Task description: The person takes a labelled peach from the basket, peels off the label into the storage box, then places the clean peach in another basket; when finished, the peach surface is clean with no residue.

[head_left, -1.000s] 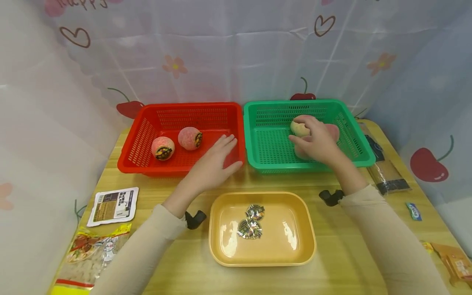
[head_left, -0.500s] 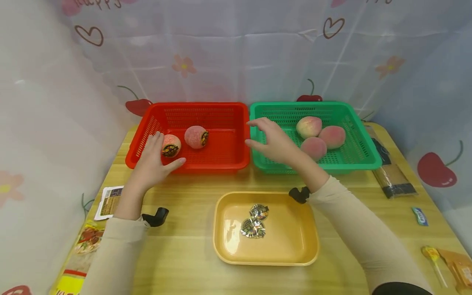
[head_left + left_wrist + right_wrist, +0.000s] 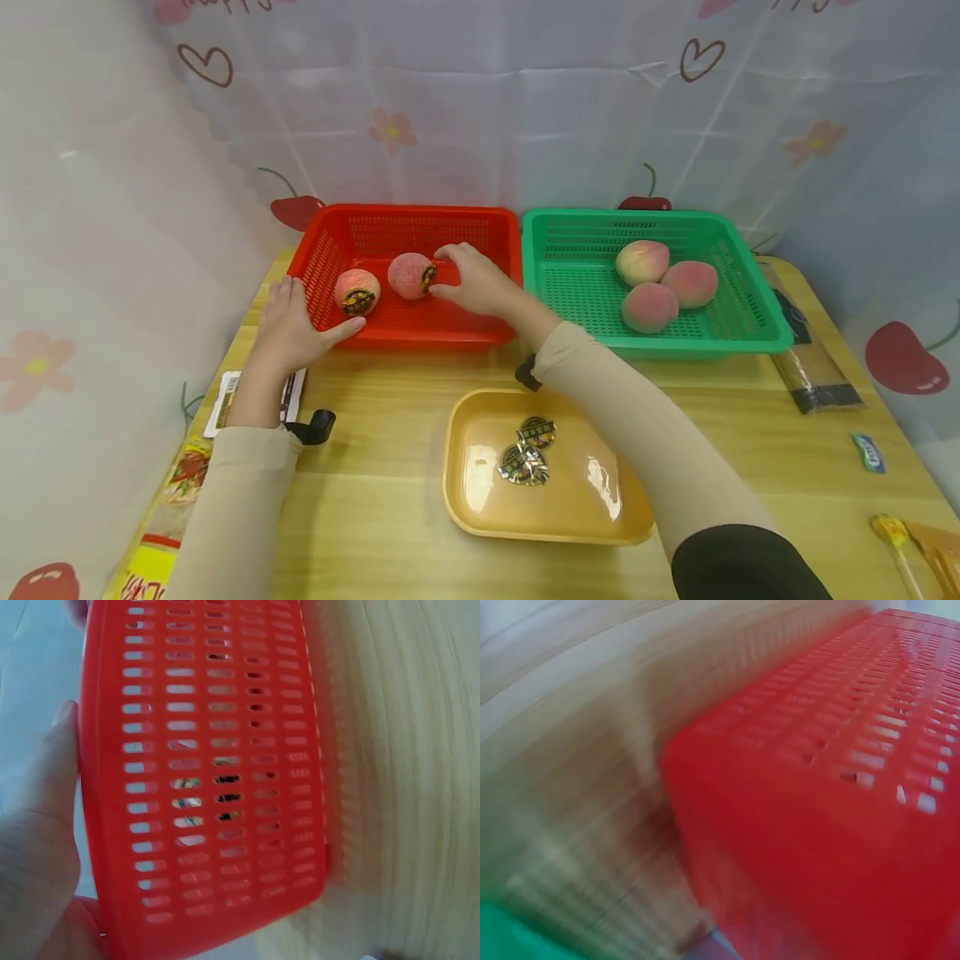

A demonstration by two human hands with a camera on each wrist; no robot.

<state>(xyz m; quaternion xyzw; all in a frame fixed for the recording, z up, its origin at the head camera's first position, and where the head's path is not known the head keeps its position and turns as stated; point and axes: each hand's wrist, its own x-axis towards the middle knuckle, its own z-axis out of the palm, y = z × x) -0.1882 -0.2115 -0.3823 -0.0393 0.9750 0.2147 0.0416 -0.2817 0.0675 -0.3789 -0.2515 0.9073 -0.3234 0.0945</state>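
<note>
The left hand [image 3: 288, 321] rests open on the red basket's [image 3: 480, 332] left front corner. In it lie 2 stickered peaches [image 3: 357, 291]; the right hand [image 3: 472, 279] pinches the right one [image 3: 410, 275]. 2 stickers [image 3: 525, 454] lie in the tray [image 3: 540, 525], 3 bare peaches [image 3: 649, 307] in the green basket [image 3: 675, 346]: I judge 3 done, 2 left
</note>
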